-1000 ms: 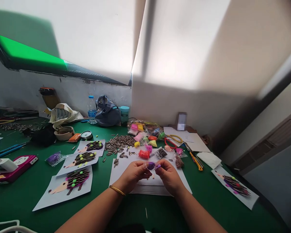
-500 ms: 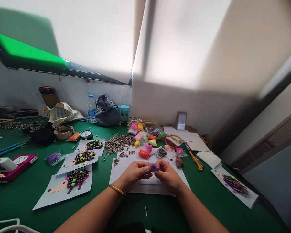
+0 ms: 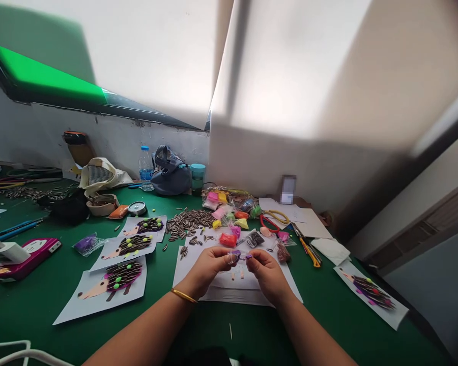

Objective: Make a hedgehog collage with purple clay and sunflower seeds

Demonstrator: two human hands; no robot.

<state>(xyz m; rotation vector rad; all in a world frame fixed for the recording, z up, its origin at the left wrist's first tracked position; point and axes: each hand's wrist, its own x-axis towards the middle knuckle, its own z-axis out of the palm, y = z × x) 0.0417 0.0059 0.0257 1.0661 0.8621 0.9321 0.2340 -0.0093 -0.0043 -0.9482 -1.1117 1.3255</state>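
The left hand (image 3: pixel 209 267) is curling its fingers in and pinching a small lump of soft purple clay in clear crinkled plastic (image 3: pixel 234 256) between thumb and fingertips. The right hand (image 3: pixel 266 273) is facing it, its fingers also bending closed, and is gripping the purple right-hand end of the same piece. The clay is sitting between the two sets of fingertips, touching both; the exact split between clay and plastic is too small to tell. A shiny gold-coloured bangle (image 3: pixel 183 295) is circling the left wrist.

Both hands are hovering over overlapping white paper sheets (image 3: pixel 219 294), where two short pale clay shapes (image 3: pixel 237 276) are showing just below the purple lump. Beyond the fingers, a bright red clay packet (image 3: pixel 228 240), a black clay packet in clear plastic (image 3: pixel 254 239) and a brown clay packet (image 3: pixel 283 252) are lying near one another. A loose heap of striped sunflower seeds (image 3: pixel 189 222) is spreading beyond the left hand.

Well to the left, a clear bag of purple clay (image 3: pixel 86 244) is resting on the green tabletop (image 3: pixel 209 330), beside white cards bearing seed-covered hedgehogs (image 3: pixel 103 290). To the right, a yellow-handled cutter (image 3: pixel 314 257) is lying near red-handled scissors (image 3: pixel 269 224). A thin pale stick (image 3: pixel 231 331) is lying nearer the wearer.
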